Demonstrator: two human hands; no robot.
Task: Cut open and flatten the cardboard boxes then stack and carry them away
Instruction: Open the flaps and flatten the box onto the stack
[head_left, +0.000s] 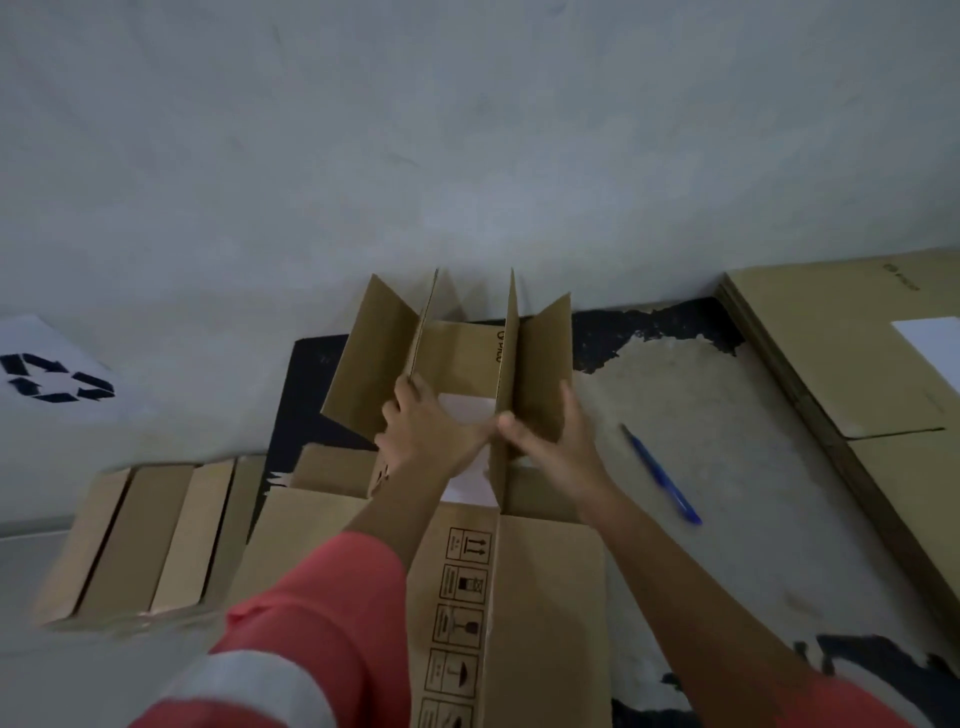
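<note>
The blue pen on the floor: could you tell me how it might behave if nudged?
The blue pen looks slim and round, so it would probably roll sideways if nudged. It lies flat on the rough, patchy floor, which might slow it. It seems light and stiff.

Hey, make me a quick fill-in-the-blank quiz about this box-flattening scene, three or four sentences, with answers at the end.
1. The left hand and the right hand each grip an upright ____ of the open box.
2. The pen-like tool on the floor right of the hands is ____ in colour.
3. The white sheet at far left bears a ____ symbol.
4. The stack of flattened cardboard lies on the person's ____ side.
Answers: flap, blue, recycling, right.
</note>
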